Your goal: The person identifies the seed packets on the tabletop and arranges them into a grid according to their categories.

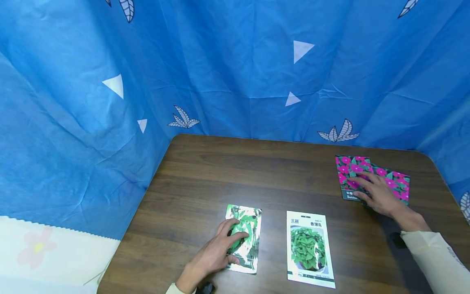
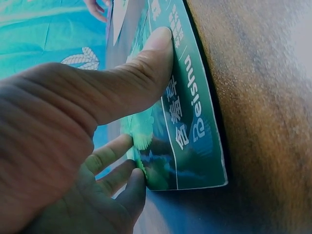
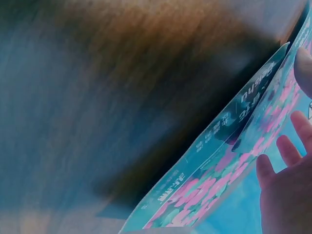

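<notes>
A shiny green seed packet [image 1: 250, 245] lies on the table at the front, with my left hand [image 1: 216, 249] spread over its left part. In the left wrist view the thumb [image 2: 146, 66] rests on the printed face, while the other fingertips are at the packet's edge. At the far right, two seed packets with pink flowers overlap: one upright packet [image 1: 344, 169] and one slanted packet [image 1: 400, 185]. My right hand [image 1: 380, 196] lies over them with its fingers extended and apart. In the right wrist view its fingertips are close to the pink-flowered packets [image 3: 195, 195].
Between the hands, a white seed packet [image 1: 310, 245] with a green leafy plant picture lies flat near the front. All the packets are on a brown wooden table [image 1: 235, 171]. A blue patterned curtain [image 1: 227, 73] hangs along its back and left sides.
</notes>
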### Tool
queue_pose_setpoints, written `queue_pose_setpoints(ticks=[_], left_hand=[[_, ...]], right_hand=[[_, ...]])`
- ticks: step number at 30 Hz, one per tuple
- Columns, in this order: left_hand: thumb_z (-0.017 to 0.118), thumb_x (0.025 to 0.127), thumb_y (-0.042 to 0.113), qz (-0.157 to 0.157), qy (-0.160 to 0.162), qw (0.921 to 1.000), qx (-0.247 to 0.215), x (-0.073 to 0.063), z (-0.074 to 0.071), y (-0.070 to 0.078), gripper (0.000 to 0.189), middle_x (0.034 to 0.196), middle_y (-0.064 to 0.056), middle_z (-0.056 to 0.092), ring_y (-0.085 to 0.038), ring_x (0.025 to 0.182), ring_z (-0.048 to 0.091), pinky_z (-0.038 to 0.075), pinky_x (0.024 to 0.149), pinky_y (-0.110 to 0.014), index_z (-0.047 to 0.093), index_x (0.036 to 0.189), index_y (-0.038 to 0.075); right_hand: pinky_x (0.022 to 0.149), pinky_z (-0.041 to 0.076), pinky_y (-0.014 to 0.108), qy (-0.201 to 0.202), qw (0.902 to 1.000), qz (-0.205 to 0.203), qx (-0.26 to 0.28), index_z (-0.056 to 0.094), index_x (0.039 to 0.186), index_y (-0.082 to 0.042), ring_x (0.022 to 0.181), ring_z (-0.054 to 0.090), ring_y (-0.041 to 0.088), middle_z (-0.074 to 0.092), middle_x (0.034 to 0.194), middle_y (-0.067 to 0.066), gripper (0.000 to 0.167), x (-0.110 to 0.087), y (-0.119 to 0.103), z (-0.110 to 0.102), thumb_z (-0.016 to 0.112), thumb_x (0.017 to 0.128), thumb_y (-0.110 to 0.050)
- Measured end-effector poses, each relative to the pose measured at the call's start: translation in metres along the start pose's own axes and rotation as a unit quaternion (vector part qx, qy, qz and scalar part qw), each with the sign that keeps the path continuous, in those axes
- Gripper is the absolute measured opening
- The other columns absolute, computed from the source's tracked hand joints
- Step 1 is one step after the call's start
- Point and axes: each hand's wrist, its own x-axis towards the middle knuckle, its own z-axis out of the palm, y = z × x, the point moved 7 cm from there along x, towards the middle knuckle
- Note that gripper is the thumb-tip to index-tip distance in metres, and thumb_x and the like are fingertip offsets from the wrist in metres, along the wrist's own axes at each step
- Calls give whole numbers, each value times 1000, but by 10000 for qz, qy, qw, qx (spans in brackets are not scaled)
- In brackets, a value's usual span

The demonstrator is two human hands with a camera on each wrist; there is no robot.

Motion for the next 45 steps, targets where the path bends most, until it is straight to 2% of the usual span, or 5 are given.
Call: queue_pose_setpoints(ticks=[8, 11, 25, 36, 45], left_hand=[[80, 75, 34, -2, 18, 10000, -26, 1, 1, 0, 66, 152, -10, 36, -31, 142, 31, 54, 92, -27, 59, 137, 26], [80, 75, 34, 16, 36, 10000, -21, 1, 1, 0, 66, 152, -10, 36, -31, 142, 32, 54, 94, -28, 59, 137, 26], [79, 74, 35, 54, 36, 10000, -2, -1, 1, -1, 67, 152, -10, 36, -31, 142, 32, 54, 93, -27, 58, 137, 26], [80, 75, 33, 64, 74, 10000, -9, 0, 0, -2, 66, 152, -10, 35, -31, 143, 31, 55, 90, -25, 59, 137, 26], [80, 75, 33, 36, 54, 10000, -49, 0, 2, -3, 66, 152, -10, 35, -31, 143, 31, 55, 89, -24, 59, 138, 26]], right_hand=[[111, 13, 75, -449, 9983, 163, 339, 48, 141, -6, 134, 24, 60, 31, 147, 35, 42, -1, 5, 9, 56, 103, -23], [112, 12, 74, -506, 9975, 214, 436, 46, 142, -5, 135, 24, 60, 30, 148, 36, 43, -2, 6, 11, 54, 104, -23], [102, 25, 77, -258, 9988, 28, 417, 49, 140, -6, 130, 31, 61, 34, 146, 36, 41, 2, -7, 13, 58, 102, -19], [104, 23, 78, -636, 9970, 293, 330, 47, 143, -8, 134, 25, 60, 30, 150, 34, 45, 11, -14, 22, 58, 102, -24], [103, 26, 76, -371, 9991, 27, 193, 47, 144, -9, 132, 30, 58, 35, 147, 32, 50, 19, -30, 22, 62, 100, -24]])
